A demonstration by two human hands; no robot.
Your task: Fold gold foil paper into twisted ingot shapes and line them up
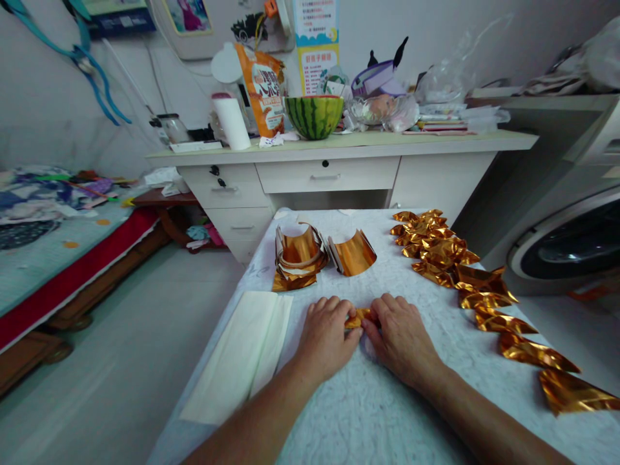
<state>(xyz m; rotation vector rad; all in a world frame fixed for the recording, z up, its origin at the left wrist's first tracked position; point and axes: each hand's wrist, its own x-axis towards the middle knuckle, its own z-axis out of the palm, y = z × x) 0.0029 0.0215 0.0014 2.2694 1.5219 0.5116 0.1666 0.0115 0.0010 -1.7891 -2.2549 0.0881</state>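
Observation:
My left hand and my right hand meet at the middle of the cloth-covered table. Between them is a small piece of gold foil paper, with fingers of both hands closed on its ends. Most of the piece is hidden by the fingers. Beyond my hands stands a stack of curled gold foil sheets, and a separate curled gold sheet lies to its right. White paper sheets lie flat left of my left hand. Down the right side runs a row of folded gold foil pieces.
Behind the table is a white desk carrying a half watermelon, an orange snack pouch, a white paper roll and plastic bags. A bed stands on the left, a washing machine on the right.

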